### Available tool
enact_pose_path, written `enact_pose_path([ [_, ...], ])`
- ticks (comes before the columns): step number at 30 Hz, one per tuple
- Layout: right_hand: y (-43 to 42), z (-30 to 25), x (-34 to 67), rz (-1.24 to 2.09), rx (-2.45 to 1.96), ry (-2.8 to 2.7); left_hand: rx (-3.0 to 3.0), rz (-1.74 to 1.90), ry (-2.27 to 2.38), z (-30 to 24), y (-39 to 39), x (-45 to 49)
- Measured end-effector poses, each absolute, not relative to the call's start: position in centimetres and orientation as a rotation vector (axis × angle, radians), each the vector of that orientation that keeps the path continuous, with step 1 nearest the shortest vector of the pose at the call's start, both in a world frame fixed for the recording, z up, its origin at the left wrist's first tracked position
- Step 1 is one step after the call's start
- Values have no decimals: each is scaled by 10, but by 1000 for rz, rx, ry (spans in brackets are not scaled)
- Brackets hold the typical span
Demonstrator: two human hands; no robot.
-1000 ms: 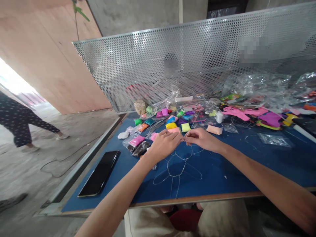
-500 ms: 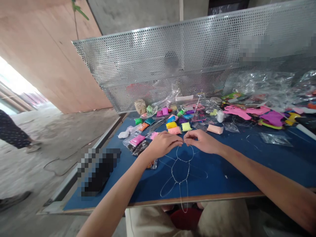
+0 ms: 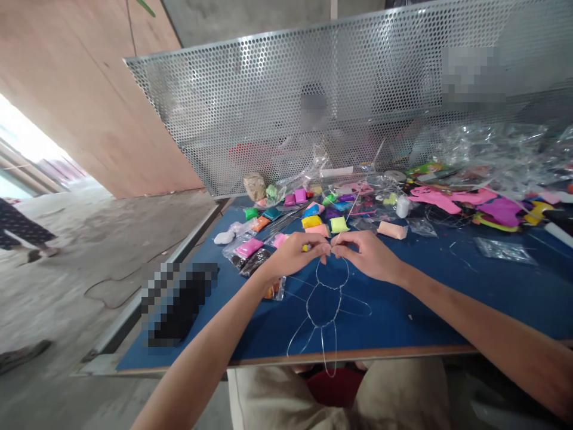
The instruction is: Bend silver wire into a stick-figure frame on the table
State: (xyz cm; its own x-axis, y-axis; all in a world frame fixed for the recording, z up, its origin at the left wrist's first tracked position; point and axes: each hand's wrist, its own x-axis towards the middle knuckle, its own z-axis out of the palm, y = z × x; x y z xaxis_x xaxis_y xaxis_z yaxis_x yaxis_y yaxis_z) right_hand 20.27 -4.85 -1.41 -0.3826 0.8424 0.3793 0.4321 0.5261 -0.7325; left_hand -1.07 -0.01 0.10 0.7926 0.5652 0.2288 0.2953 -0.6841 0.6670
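A thin wire figure [image 3: 323,306], bent into loops like a head, body and limbs, hangs over the blue table [image 3: 439,310]. My left hand [image 3: 299,254] and my right hand [image 3: 367,253] both pinch the wire at the top of its head loop, fingertips almost touching. A loose wire end sticks up and away from my right fingers. Small packets of coloured clay [image 3: 316,222] lie just beyond my hands.
A perforated metal screen [image 3: 322,101] stands along the table's back. Clear plastic bags [image 3: 492,155] and pink and purple foam cut-outs [image 3: 452,200] crowd the back right. A blurred dark flat object [image 3: 179,304] lies at the table's left edge. A person walks at the far left.
The wire figure has turned and hangs straighter under my fingers, its legs now past the table's front edge. The person at the left has walked further away.
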Motion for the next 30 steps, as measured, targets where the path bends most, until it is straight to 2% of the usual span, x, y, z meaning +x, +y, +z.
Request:
enact_pose_path([
  [7, -57, -8, 201, 645, -1020, -2031, 1872, 460, 646, -12, 0, -9],
  [16, -36, -16, 220, 867, -1251, -1924, 2347, 821, 910, 23, 5, -39],
  [19, -32, -21, 221, 894, -1284, -1904, 2488, 907, 961, 16, 1, -36],
  [24, -32, -24, 220, 911, -1237, -1940, 2905, 838, 1118, -5, -18, -11],
  [30, -32, -27, 217, 867, -1197, -1933, 3039, 869, 1182, -17, -25, 1],
])
